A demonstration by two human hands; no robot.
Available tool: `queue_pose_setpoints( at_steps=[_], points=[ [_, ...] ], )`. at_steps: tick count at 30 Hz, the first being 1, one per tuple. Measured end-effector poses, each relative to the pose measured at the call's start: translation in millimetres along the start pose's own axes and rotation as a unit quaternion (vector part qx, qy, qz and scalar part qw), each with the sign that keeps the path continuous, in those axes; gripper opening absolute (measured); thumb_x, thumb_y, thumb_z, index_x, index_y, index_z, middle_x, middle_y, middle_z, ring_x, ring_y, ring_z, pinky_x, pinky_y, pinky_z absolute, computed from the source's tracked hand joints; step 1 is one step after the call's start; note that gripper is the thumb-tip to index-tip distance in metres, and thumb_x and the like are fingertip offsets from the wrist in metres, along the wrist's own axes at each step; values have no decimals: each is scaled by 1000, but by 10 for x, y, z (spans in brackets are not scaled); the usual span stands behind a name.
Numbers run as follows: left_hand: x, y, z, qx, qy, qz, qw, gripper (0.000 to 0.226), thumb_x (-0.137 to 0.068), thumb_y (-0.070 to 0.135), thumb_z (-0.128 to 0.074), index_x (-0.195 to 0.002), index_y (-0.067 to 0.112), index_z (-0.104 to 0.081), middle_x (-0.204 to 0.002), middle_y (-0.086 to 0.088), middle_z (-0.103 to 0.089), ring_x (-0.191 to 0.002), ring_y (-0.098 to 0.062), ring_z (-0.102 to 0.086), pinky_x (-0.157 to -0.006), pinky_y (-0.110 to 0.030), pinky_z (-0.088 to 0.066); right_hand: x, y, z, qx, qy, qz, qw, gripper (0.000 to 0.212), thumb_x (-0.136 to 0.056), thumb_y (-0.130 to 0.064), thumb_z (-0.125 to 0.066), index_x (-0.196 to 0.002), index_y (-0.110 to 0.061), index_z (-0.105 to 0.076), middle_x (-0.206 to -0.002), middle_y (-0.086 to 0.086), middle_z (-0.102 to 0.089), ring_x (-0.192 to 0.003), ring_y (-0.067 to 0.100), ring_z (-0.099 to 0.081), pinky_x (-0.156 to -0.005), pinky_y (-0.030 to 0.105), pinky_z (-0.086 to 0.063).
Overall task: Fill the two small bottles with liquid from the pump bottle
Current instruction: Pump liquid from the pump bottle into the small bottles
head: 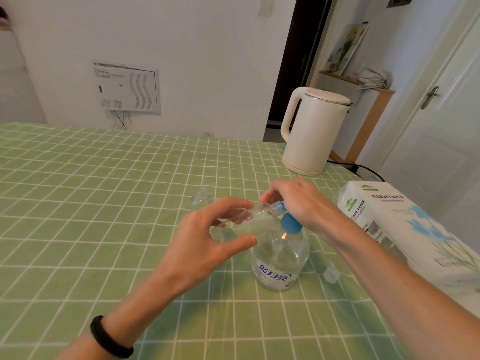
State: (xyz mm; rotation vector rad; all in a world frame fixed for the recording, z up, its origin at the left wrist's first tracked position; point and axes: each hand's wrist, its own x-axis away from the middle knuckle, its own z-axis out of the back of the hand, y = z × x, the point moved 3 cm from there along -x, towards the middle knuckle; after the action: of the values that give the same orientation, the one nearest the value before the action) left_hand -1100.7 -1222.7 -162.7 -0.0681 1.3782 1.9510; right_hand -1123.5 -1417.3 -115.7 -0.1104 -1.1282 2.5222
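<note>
A clear pump bottle (279, 258) with a blue pump head (290, 222) and a blue-lettered label stands on the green checked tablecloth (104, 203). My left hand (207, 240) holds a small clear bottle (249, 219) on its side, between thumb and fingers, its mouth at the pump's nozzle. My right hand (293, 201) rests over the top of the pump head, fingers curled down around it. A second small clear bottle (202, 197) stands upright on the cloth behind my left hand. A small clear cap (331, 274) lies to the right of the pump bottle.
A white electric kettle (313, 131) stands at the back right with its black cord (363, 168) trailing off the table. A tissue paper pack (405, 224) lies along the right edge. The table's far edge meets a white wall.
</note>
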Motion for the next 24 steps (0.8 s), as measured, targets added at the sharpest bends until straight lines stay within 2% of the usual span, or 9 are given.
queue_pose_setpoints(
  at_steps=[4,7,11,18,22,24],
  points=[
    [-2,7,15,-18,3,-2,1000,47,-77,31,-87,-120,37,-69,-106,21,-76,-106,4,-68,-90,-21,-50,3,13,-18,17,-10,-6,1000,42,-101,-26,-45,-80,-23,-81,-103,-8,-68,-96,9,-60,-75,32,-41],
    [-9,24,30,-28,4,-6,1000,48,-77,33,-87,-121,38,-68,-106,23,-76,-106,4,-67,-89,-17,-48,22,3,5,10,5,-12,1000,43,-100,-33,-44,-83,-22,-82,-107,-6,-73,-100,12,-62,-73,30,-40],
    [-16,27,46,-35,8,-7,999,49,-77,34,-86,-121,39,-66,-107,24,-75,-107,5,-66,-89,-19,-48,40,-44,62,6,8,-10,1000,51,-102,-39,-40,-79,-21,-82,-102,-6,-74,-95,11,-62,-69,28,-38],
    [-25,9,36,-39,7,-19,999,48,-77,35,-86,-121,38,-67,-106,24,-74,-107,4,-66,-84,-3,-40,13,0,27,15,6,-13,1000,40,-100,-24,-45,-83,-21,-82,-95,-11,-70,-90,6,-61,-70,28,-40],
    [-15,18,30,-39,-1,-21,999,48,-77,37,-86,-121,37,-68,-106,23,-75,-106,2,-66,-83,-2,-40,26,34,-1,10,11,-2,1000,42,-100,-28,-45,-83,-19,-83,-107,-4,-76,-103,14,-66,-71,26,-38],
    [-15,25,39,-35,-2,-21,999,49,-76,37,-86,-122,37,-68,-106,23,-75,-105,3,-66,-83,-2,-39,34,2,22,13,20,3,1000,43,-100,-30,-45,-81,-19,-83,-108,-2,-76,-103,15,-66,-70,26,-38]
  ],
)
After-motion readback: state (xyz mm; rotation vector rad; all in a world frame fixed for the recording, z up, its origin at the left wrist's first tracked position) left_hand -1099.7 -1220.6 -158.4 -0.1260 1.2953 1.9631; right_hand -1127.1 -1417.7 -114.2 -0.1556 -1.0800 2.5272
